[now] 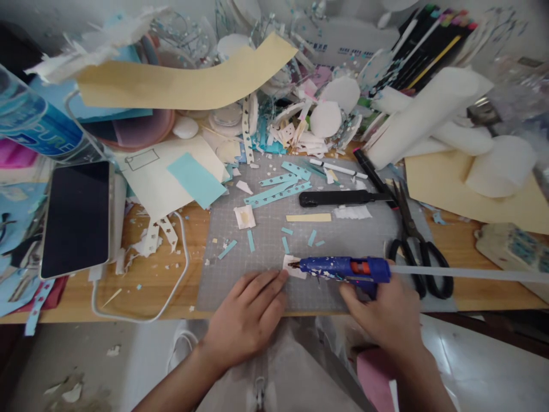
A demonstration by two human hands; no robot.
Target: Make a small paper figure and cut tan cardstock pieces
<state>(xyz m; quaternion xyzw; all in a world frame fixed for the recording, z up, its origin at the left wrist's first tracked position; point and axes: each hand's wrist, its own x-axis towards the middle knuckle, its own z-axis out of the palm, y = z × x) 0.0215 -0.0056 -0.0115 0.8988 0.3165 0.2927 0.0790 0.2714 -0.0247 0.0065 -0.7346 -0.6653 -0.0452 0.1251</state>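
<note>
One wooden desk [148, 280] ends just before me, its front edge near that of the grey cutting mat [364, 236], which gives some room right of centre. At left is a blue-labelled plastic bottle [47, 126], contents unclear. My right hand [388, 306] is wrapped round the blue glue gun [328, 267], nozzle over a white paper piece [299, 274]; my left hand [251, 312] has extended fingertips at its edge, whether pinching I cannot tell.

Bare grey mat [217, 281] left of left hand [249, 312], lower centre. White cable [187, 254] loops across counter [150, 280], lower left. Long glue stick [463, 273], scissors [412, 233] bar right side; bottle [47, 120] blocks upper left.
</note>
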